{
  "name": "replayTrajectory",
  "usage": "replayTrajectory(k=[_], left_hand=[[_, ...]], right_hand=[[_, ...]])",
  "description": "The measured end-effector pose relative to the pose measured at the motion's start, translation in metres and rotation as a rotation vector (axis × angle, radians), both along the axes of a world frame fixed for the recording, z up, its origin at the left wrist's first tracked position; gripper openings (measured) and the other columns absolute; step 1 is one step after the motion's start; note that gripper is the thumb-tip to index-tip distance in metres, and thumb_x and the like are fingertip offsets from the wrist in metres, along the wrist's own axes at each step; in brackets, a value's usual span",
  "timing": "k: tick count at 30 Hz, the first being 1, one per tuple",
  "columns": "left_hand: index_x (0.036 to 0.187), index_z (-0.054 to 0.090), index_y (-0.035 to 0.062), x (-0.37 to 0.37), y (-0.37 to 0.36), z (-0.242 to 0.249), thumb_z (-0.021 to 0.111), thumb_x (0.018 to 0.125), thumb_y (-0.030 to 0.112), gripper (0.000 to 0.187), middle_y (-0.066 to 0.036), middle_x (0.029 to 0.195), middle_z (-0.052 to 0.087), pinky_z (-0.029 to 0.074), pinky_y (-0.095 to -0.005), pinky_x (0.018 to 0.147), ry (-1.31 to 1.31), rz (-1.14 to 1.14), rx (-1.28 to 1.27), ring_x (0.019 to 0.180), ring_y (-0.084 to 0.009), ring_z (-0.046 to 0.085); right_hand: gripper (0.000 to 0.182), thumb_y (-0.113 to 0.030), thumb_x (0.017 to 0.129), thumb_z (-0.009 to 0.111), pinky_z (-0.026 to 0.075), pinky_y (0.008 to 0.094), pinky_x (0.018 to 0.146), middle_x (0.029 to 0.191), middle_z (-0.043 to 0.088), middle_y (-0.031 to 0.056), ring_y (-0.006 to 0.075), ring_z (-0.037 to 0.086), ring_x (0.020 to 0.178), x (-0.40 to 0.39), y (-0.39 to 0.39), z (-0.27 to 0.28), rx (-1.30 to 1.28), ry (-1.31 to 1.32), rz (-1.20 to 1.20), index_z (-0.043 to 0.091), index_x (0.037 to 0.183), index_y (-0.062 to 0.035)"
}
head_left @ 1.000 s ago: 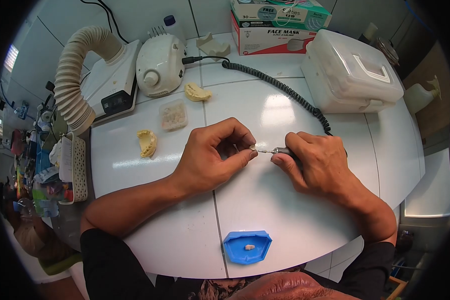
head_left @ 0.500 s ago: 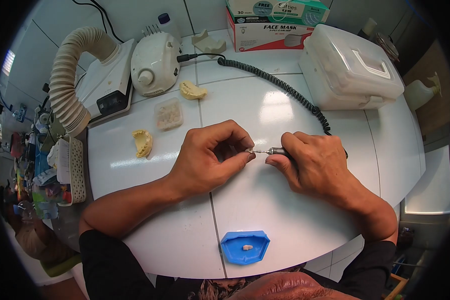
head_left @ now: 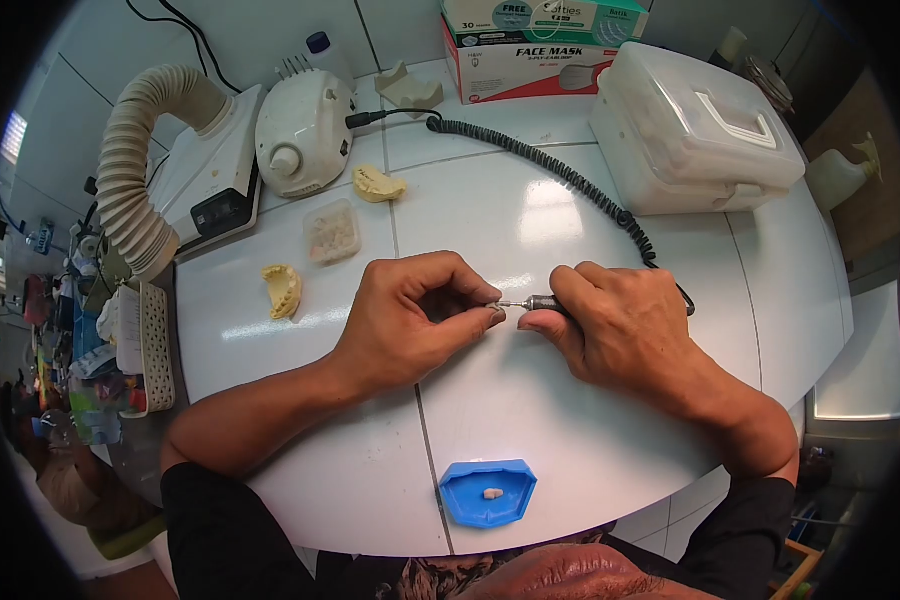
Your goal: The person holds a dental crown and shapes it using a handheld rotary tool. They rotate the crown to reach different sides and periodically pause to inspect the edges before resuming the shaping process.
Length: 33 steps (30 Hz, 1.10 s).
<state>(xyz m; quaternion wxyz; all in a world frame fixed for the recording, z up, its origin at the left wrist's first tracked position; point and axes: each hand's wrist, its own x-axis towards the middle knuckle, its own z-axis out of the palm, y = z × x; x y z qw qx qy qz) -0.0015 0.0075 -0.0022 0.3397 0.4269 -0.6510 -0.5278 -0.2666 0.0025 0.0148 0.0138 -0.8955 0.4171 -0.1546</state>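
Seen from above, your left hand (head_left: 400, 320) and right hand (head_left: 625, 325) meet over a white tiled tabletop (head_left: 560, 430). Your left grip pinches a small pale piece (head_left: 495, 307) between thumb and fingertips, mostly hidden by them. Your right grip is wrapped around a dark handpiece (head_left: 546, 304), whose thin metal tip (head_left: 513, 303) points at the piece; whether they touch, or the tip is spinning, you cannot tell from here.

The likeliest trouble is the tip skidding off so small a target and nicking your left thumb or finger, both right beside it. Too much pressure could overcut or crack the piece, or flick it from a pinch with little to hold. A tug from the coiled cord (head_left: 570, 178), running back to the white control unit (head_left: 300, 135), could jolt your aim. Dust might spread too, as the ribbed hose (head_left: 115, 190) opens well apart from your hands.
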Motion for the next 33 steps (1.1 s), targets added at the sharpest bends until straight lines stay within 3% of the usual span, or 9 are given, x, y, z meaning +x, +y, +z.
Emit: replayTrajectory(k=[7,10,33], left_hand=[[0.105,0.081,-0.0029,-0.002,0.0,-0.008,0.086,0.097,0.005,0.012,-0.007,0.096,0.082,0.058,-0.0228,0.076,0.059,0.031,-0.008,0.086,-0.0072,0.073],[0.108,0.077,-0.0038,0.001,-0.001,-0.002,0.082,0.098,-0.003,0.012,-0.009,0.103,0.081,0.062,-0.0249,0.085,-0.025,-0.008,0.04,0.095,-0.0098,0.076],[0.107,0.078,-0.0033,-0.001,-0.002,0.001,0.084,0.097,-0.002,0.012,-0.009,0.101,0.081,0.061,-0.0239,0.082,-0.021,0.008,0.056,0.092,-0.0096,0.076]], right_hand=[[0.053,-0.055,0.103,0.075,0.048,0.0406,0.043,0.063,0.066,0.0075,0.0262,0.065,0.048,-0.001,0.001,0.0,-0.003,0.002,-0.007,0.066,0.08,-0.0081],[0.053,-0.055,0.103,0.075,0.048,0.0406,0.043,0.063,0.066,0.0074,0.0265,0.065,0.048,0.0,0.001,-0.001,-0.02,-0.005,-0.005,0.066,0.08,-0.0081],[0.052,-0.054,0.104,0.073,0.047,0.042,0.044,0.065,0.066,0.007,0.0284,0.065,0.05,-0.001,0.002,-0.001,0.009,-0.015,-0.028,0.065,0.08,-0.0082]])
